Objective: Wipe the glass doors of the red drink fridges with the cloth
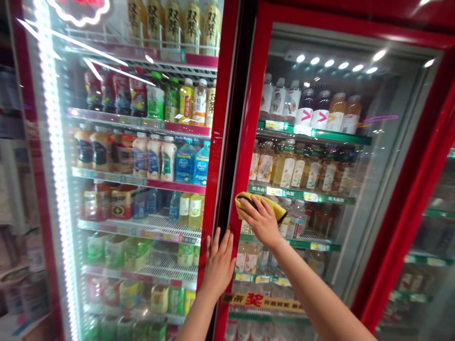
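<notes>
A folded yellow cloth (277, 211) with a dark edge lies against the right glass door (355, 170), near that door's red frame (256, 94). My right hand (261, 219) presses the cloth there, fingers over its front. Lower and to the left, my left hand (219, 260) rests with spread fingers across the dark gap (231, 156) between the two doors, touching the red edges beside it. Nothing shows in the left hand. Its palm is turned away from view.
Behind the left glass door, shelves hold many bottles (174, 99) and cans. More bottles (291, 166) stand behind the right door on green-edged shelves (320, 137). A bright light strip (53, 180) runs down the left side. A yellow banner (270, 301) crosses the right door low down.
</notes>
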The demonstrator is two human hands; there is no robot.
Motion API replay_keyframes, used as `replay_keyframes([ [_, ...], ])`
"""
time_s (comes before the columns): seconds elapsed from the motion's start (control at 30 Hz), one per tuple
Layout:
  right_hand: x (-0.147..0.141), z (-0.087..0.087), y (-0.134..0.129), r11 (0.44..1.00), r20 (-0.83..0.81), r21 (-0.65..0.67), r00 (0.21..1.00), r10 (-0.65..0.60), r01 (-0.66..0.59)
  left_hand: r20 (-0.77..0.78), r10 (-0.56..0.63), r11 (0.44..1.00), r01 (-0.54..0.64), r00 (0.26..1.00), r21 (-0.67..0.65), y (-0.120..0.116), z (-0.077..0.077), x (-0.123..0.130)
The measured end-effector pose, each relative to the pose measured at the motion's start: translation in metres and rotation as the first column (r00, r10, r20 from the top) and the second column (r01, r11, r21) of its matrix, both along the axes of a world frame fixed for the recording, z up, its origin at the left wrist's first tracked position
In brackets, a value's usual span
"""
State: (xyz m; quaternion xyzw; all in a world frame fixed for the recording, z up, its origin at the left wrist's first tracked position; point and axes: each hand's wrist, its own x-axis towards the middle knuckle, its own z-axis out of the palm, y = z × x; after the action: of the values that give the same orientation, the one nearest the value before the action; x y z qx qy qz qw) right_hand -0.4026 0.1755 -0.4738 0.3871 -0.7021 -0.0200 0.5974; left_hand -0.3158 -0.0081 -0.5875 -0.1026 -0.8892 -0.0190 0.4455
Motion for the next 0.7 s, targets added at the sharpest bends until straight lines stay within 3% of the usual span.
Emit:
replay_keyframes([
  [0.17,-0.01,0.105,-0.017,0.99,-0.013,-0.14,0.999,-0.029,0.027,-0.001,0.022,1.0,-0.022,1.0,0.01,0.003,0.002,0.001],
  [0.23,-0.009,0.125,-0.02,0.986,-0.006,-0.162,1.0,-0.03,0.029,0.005,0.023,1.0,-0.023,1.0,0.011,0.005,0.002,0.002],
  [0.27,-0.007,0.127,-0.021,0.988,-0.002,-0.152,1.0,-0.025,0.024,0.011,0.025,1.0,-0.025,1.0,0.015,0.006,0.001,0.002],
  [0.37,-0.004,0.106,-0.016,0.997,0.01,-0.071,1.0,0.004,-0.003,0.047,0.029,0.999,-0.03,0.998,0.028,0.01,-0.003,0.005],
  [0.7,0.001,-0.037,-0.009,0.994,0.129,0.092,0.99,0.053,-0.065,0.169,0.007,0.999,-0.016,0.986,0.052,0.004,-0.046,0.013],
])
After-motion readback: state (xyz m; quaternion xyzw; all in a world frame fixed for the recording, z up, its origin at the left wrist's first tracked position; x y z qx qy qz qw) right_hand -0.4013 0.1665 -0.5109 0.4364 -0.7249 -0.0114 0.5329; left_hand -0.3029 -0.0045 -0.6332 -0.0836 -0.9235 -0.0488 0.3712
